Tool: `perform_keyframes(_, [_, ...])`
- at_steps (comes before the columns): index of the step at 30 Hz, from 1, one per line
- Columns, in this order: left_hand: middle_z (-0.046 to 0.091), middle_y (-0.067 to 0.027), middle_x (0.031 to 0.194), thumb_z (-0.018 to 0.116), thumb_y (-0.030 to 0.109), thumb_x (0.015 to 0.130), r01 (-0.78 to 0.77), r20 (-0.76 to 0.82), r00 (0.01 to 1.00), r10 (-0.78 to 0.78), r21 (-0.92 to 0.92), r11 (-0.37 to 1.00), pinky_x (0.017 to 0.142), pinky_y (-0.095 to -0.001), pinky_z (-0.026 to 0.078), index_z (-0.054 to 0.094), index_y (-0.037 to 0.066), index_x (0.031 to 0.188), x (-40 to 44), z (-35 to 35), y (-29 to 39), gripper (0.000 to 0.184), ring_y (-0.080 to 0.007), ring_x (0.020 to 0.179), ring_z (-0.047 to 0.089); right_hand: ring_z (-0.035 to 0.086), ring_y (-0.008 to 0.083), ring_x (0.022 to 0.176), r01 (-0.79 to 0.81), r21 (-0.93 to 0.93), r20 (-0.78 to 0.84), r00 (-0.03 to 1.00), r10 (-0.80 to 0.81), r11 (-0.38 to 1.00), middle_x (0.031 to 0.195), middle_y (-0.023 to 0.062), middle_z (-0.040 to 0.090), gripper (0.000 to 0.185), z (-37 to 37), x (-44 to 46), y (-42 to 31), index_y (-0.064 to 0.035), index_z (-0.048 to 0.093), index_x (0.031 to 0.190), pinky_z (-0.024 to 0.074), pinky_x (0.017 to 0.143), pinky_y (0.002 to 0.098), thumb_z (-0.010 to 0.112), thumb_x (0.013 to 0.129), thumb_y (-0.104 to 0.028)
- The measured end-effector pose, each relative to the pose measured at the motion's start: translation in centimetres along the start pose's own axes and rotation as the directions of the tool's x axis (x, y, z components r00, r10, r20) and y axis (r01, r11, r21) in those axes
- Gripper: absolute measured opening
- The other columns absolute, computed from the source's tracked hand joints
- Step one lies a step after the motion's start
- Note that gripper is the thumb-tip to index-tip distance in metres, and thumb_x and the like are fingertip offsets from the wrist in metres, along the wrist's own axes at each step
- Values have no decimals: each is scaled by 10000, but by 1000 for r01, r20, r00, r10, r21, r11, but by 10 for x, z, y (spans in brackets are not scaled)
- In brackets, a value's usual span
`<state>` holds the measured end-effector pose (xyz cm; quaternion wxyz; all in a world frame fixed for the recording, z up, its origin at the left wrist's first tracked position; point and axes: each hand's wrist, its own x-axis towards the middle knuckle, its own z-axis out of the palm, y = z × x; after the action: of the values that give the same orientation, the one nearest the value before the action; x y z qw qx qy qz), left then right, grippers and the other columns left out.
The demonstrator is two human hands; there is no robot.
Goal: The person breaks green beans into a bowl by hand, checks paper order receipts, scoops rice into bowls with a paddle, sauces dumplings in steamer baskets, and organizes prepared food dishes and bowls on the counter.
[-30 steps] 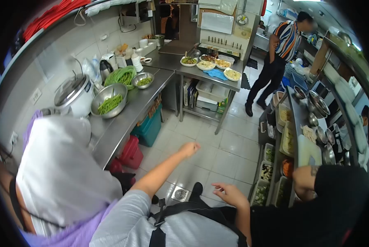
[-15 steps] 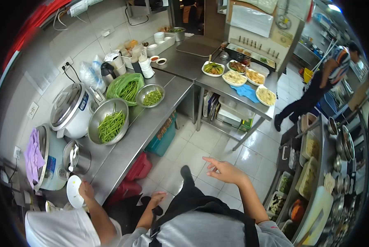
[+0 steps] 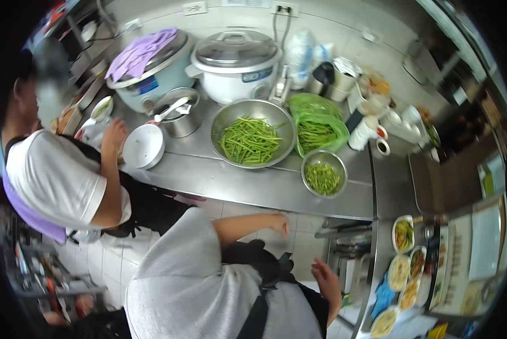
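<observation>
Hovering by steel counter (image 3: 236, 182), right hand (image 3: 326, 278) spread, left hand (image 3: 280, 224) curled, grip unclear, slim beans (image 3: 249, 140) in round metal bowl (image 3: 287, 131)

Pale tiled wall (image 3: 332, 25), steel counter (image 3: 202, 176)

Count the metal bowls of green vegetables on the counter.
2: a large bowl left of the green bag, and a small bowl in front of that bag. No others show, though some may be hidden.

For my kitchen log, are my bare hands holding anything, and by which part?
Nothing visible is held: your bare left hand and bare right hand look empty.
</observation>
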<state>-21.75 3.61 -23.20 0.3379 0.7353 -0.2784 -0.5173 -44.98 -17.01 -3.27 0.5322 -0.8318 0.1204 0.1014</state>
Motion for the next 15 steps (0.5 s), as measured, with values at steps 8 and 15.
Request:
perform_keyframes(8, [686, -116, 944, 611, 198, 823, -108, -526, 834, 169, 146, 983, 780, -363, 493, 676, 85, 1025, -216, -85, 86, 240, -230, 839, 640, 664, 233, 890, 180, -265, 380, 922, -69, 947, 1005, 154, 668, 436, -67, 116, -64, -65, 564, 1230, 508, 792, 325, 644, 832, -226])
perform_keyframes(15, [594, -215, 1118, 521, 154, 828, 706, -871, -447, 202, -205, 678, 850, -451, 469, 619, 121, 1111, -349, -313, -23, 302, -373, 1063, 559, 649, 232, 914, 273, -82, 323, 917, -233, 959, 1019, 154, 667, 395, -34, 147, -110, -72, 556, 1238, 492, 823, 331, 604, 870, -206])
